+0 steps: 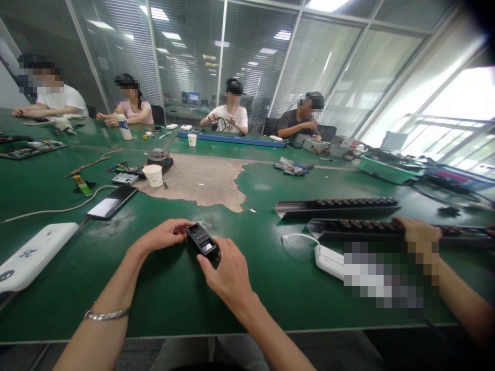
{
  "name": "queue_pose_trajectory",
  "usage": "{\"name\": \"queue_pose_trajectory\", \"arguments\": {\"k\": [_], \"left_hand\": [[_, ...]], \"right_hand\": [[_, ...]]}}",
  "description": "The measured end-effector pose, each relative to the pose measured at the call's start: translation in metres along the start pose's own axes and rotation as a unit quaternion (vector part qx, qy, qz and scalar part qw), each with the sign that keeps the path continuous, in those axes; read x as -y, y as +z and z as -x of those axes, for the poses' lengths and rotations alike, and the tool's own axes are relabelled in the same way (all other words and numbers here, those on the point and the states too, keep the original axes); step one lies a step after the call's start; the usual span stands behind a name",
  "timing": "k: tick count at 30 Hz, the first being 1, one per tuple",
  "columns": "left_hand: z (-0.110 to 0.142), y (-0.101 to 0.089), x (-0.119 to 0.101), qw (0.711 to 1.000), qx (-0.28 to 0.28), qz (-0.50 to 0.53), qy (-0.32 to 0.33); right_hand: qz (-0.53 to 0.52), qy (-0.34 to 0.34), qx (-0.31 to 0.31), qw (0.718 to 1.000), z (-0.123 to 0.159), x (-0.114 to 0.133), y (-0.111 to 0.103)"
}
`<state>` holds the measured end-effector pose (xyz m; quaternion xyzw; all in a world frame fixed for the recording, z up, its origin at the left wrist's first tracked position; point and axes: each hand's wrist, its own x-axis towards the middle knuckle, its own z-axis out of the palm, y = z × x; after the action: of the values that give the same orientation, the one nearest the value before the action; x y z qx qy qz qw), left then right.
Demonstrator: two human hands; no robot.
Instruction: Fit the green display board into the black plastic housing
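A small black plastic box [202,241] with slots and openings on its upper face is held between my two hands, over the green table in front of me. My left hand [166,236] pinches its far left end with the fingertips. On the near right end, my right hand [229,265] grips the box with thumb and fingers on either side. A small pale patch shows inside the opening nearest me. What the box belongs to I cannot tell.
Left of me lie a phone [113,201] and a white power bank [38,255]. A paper cup [153,175] stands beyond. At right, another person's hand [419,232] touches a dark metal rail [363,230]. A green basket [390,167] holds cables. Several people sit opposite.
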<state>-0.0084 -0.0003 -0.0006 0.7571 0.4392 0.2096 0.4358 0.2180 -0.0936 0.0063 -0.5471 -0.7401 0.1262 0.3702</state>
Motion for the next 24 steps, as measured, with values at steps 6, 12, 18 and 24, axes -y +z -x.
{"name": "queue_pose_trajectory", "arguments": {"k": [6,12,18,24], "left_hand": [[0.0,0.0,0.0,1.0,-0.012,-0.01,-0.008],[-0.002,0.001,0.002,1.0,-0.015,-0.016,-0.006],[-0.001,0.001,0.001,1.0,-0.001,-0.023,-0.007],[0.0,0.0,-0.002,1.0,0.007,-0.02,-0.006]], "right_hand": [[0.025,0.009,0.011,1.0,0.007,-0.005,0.007],[0.035,0.008,0.017,0.999,0.007,-0.005,0.007],[-0.025,0.001,-0.006,1.0,0.001,-0.002,-0.003],[-0.081,0.009,-0.052,0.995,-0.017,-0.013,-0.026]]}}
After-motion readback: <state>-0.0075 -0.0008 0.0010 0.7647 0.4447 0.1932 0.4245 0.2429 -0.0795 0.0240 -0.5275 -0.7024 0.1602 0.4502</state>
